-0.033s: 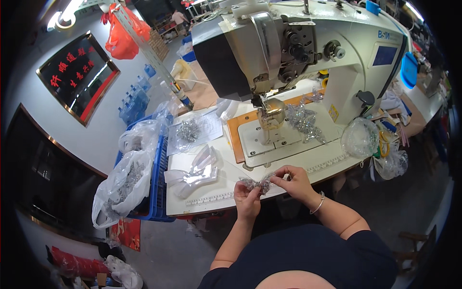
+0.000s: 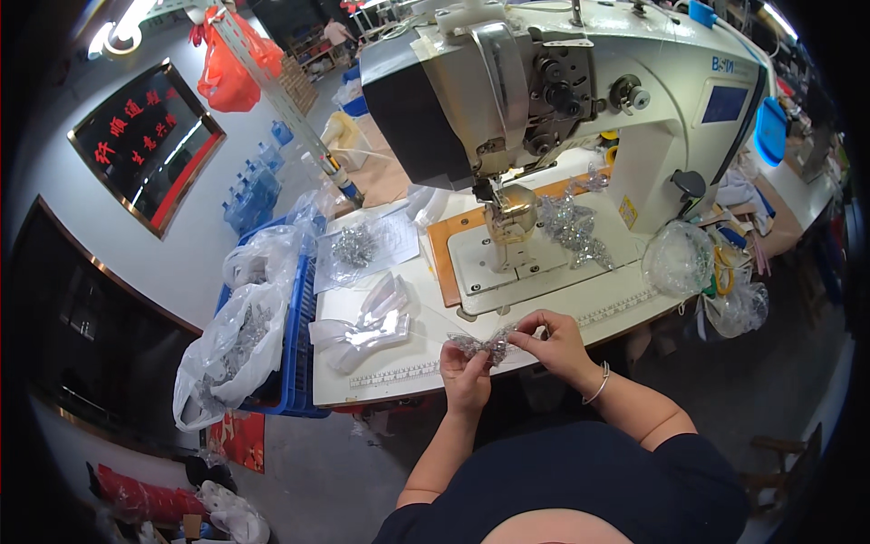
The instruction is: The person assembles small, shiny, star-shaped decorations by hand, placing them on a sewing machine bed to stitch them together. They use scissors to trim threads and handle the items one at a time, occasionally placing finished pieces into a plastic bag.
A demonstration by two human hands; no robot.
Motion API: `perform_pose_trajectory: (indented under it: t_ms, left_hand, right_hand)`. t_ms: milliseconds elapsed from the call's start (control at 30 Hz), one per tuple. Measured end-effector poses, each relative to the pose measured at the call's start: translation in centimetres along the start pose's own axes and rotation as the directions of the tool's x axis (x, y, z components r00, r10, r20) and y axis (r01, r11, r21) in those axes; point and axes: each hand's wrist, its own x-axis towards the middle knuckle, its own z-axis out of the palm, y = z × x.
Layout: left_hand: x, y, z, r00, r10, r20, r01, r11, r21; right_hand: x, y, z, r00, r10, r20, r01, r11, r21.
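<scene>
Red writing [image 2: 136, 127] is on a black sign [image 2: 172, 168] on the left wall [image 2: 136, 254], and blue letters [image 2: 722, 66] are on the white machine [image 2: 666, 104]. Ruler marks [image 2: 396, 374] run along the near edge of the bench [image 2: 435, 313]. Over that edge, the left hand [image 2: 467, 383] and right hand [image 2: 559, 345] hold a silver bow [image 2: 496, 347], fingers [image 2: 538, 319] pinching both sides. Clear strips [image 2: 362, 328] lie left of it, not touching.

Dark navy top [image 2: 562, 471], short sleeves [image 2: 700, 467]; slim silver bangle [image 2: 603, 387] at right hand's [image 2: 557, 347] wrist.
</scene>
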Motion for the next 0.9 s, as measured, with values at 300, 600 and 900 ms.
perform_pose_trajectory:
  t_ms: [300,600,900]
  left_hand:
    - [-0.5,-0.4,1.3,0.998,-0.014,-0.065,0.009,0.997,-0.075]
    - [-1.1,-1.3,1.7,0.977,-0.060,-0.205,0.061,0.998,0.001]
    - [-1.4,-1.4,1.0,0.982,-0.112,-0.150,0.105,0.993,-0.054]
  right_hand:
    - [-0.1,1.6,-1.4,0.859,0.072,0.506,-0.378,0.756,0.535]
    - [0.2,3.2,0.3,0.962,0.223,0.160,-0.267,0.898,0.349]
    - [0.2,3.5,0.3,0.984,0.106,0.141,-0.144,0.943,0.299]
